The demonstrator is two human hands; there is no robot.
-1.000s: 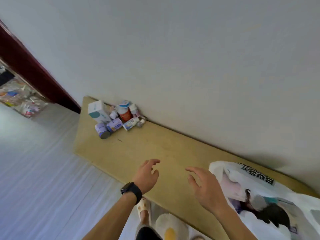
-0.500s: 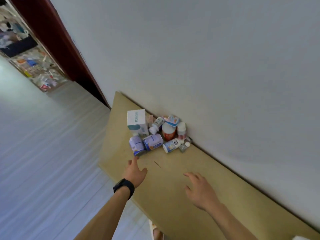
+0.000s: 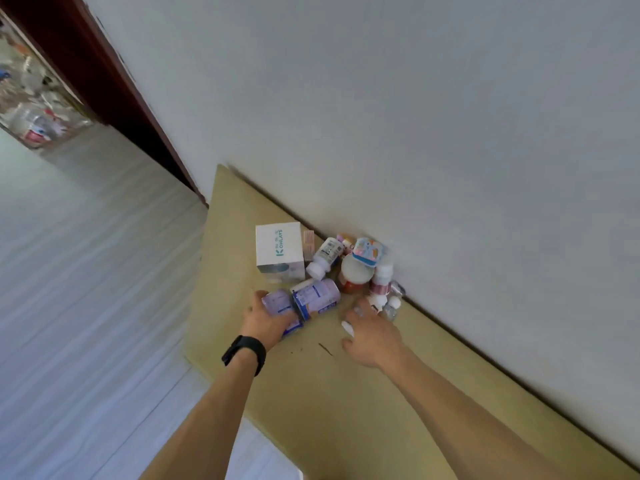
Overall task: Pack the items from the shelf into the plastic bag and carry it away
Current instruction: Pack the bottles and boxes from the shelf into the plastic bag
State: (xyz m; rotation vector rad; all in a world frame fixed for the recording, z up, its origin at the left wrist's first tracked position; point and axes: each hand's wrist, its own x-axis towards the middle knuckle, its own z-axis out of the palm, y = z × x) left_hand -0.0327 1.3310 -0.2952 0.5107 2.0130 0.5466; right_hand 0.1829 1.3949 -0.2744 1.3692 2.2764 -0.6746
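Within the last second both hands have been brought along the shelf (image 3: 311, 393) to the items (image 3: 327, 252) heaped at mid-frame against the wall. The left hand (image 3: 268, 322) is now clamped round a lavender can (image 3: 277, 303) lying on its side. The right hand (image 3: 372, 332) is laid over a small white bottle (image 3: 347, 328), though whether it is gripped cannot be told. Picking up is judged begun; the plastic bag is out of view.

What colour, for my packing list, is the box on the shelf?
The box is white with teal lettering, clearest in head view.
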